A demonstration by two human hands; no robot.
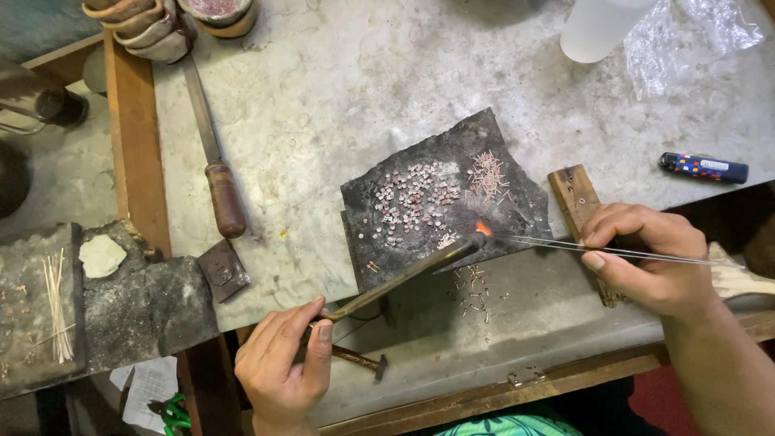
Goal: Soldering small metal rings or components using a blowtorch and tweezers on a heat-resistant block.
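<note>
My left hand [284, 365] grips the rear end of a thin metal torch [408, 276], whose tip burns with a small orange flame [483, 228] over a dark stone slab [387, 257]. On the slab lie several small metal discs [412, 200] and a pile of short copper pins [487, 174]. My right hand [646, 260] pinches long thin tweezers [549, 245], their points reaching toward the flame. A few loose pins [472, 292] lie on the bench just in front of the slab.
A grey workbench [339, 97] with a wooden front rail [484, 394]. A wood-handled file [214, 161], a dark lighter [704, 167], a white cup [596, 28], clear plastic [694, 36], a wooden block [575, 198], stacked bowls [145, 24], another slab with sticks [55, 303] at left.
</note>
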